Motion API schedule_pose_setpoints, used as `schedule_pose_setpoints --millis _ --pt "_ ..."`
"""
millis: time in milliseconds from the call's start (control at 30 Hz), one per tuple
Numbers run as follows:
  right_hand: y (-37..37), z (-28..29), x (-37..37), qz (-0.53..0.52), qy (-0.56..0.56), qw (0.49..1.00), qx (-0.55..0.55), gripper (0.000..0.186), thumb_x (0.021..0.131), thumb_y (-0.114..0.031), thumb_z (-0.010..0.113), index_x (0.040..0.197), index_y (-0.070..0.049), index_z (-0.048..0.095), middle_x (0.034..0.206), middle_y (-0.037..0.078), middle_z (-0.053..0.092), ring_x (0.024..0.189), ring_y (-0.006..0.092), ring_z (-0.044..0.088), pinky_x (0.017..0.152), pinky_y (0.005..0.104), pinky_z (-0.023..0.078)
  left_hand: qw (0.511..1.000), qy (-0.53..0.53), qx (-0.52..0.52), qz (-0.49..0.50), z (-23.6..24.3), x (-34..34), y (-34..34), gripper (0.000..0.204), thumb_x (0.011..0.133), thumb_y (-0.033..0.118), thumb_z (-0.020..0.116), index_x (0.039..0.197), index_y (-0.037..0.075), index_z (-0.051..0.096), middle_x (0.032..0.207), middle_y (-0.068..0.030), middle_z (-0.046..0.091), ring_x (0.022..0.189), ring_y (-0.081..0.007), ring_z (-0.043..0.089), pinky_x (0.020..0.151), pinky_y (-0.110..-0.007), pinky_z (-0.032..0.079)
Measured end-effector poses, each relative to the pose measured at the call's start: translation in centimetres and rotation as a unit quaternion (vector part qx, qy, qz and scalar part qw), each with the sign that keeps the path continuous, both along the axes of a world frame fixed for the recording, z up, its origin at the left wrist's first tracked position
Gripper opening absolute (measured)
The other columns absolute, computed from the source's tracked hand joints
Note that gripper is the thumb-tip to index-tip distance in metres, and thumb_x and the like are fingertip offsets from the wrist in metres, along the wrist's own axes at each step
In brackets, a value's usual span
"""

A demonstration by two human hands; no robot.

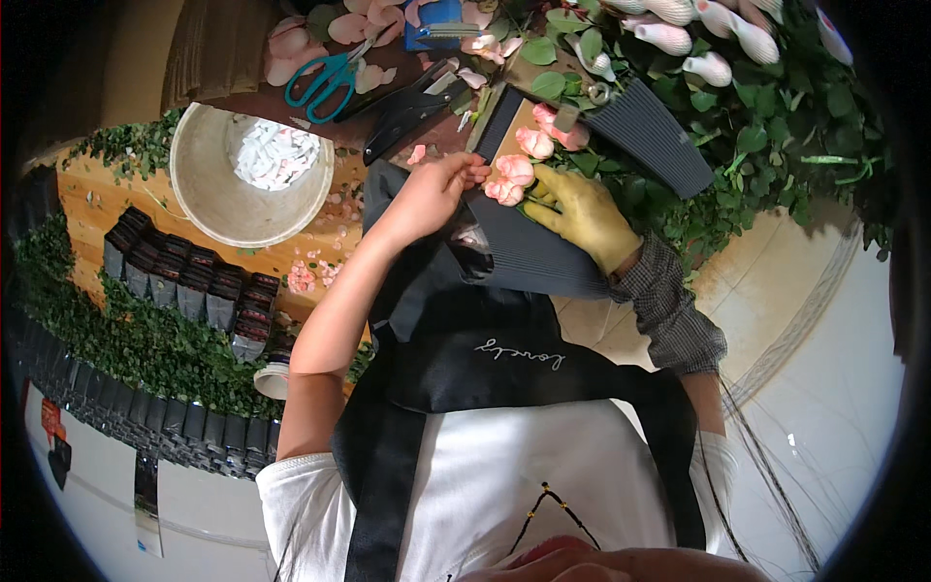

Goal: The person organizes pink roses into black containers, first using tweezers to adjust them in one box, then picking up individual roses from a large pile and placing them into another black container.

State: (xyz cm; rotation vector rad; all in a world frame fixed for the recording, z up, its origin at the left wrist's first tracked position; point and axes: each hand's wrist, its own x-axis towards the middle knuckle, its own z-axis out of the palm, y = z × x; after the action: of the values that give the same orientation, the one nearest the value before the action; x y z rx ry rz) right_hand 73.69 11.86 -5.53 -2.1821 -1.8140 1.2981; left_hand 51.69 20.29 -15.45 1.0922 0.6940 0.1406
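A dark grey ridged flat package point(538, 262) with a tan panel point(519, 116) lies at top centre, holding pink rose heads point(509, 179). My bare left hand point(434, 196) has its fingers pinched at the package's left edge beside the lower roses; what they grip is hidden. My right hand point(582, 218), in a yellow glove, lies on the package just right of those roses, fingers curled toward their stems; I cannot make out what it grips. Another dark ridged piece point(650, 136) sits behind, to the upper right.
Teal scissors point(320, 87), a black stapler point(407, 116), a blade cutter point(446, 31) and loose petals lie behind. Further left are a white bucket point(199, 194) of white scraps and rows of dark bundles point(184, 281) among foliage. Leafy stems point(756, 136) and netted white buds point(708, 68) fill the upper right.
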Motion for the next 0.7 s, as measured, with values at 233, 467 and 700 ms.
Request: schedule_pose_setpoints --millis 233,467,700 --pt "-1.0 -2.5 -0.4 0.005 -0.082 0.995 0.057 0.038 0.08 -0.025 0.077 0.112 -0.01 0.062 0.087 0.01 0.069 0.08 0.0282 0.067 0.07 0.0396 0.053 1.0 -0.011 -0.019 -0.006 0.7 -0.2 0.8 0.032 0.098 -0.006 0.039 0.126 -0.01 0.053 0.117 -0.0196 0.069 0.112 -0.0236 0.067 0.099 -0.033 0.051" --pt "-0.8 -2.1 -0.1 0.006 -0.012 0.998 0.063 0.043 0.08 -0.031 0.079 0.113 -0.011 0.06 0.084 0.007 0.067 0.075 0.0278 0.066 0.067 0.039 0.053 0.998 -0.032 -0.014 -0.045 0.2 -0.5 1.3 0.029 0.102 0.0 0.041 0.128 -0.008 0.051 0.121 -0.017 0.069 0.113 -0.0215 0.067 0.101 -0.033 0.05" --pt "0.3 -2.2 -0.8 0.061 -0.111 0.99 0.056 0.048 0.079 -0.04 0.077 0.109 -0.006 0.061 0.085 0.012 0.069 0.08 0.0339 0.068 0.07 0.045 0.054 0.883 -0.04 0.465 -0.055 4.1 2.6 3.5 0.026 0.08 0.024 0.076 0.102 0.013 0.069 0.089 -0.0065 0.056 0.084 -0.0254 0.059 0.074 -0.037 0.051"
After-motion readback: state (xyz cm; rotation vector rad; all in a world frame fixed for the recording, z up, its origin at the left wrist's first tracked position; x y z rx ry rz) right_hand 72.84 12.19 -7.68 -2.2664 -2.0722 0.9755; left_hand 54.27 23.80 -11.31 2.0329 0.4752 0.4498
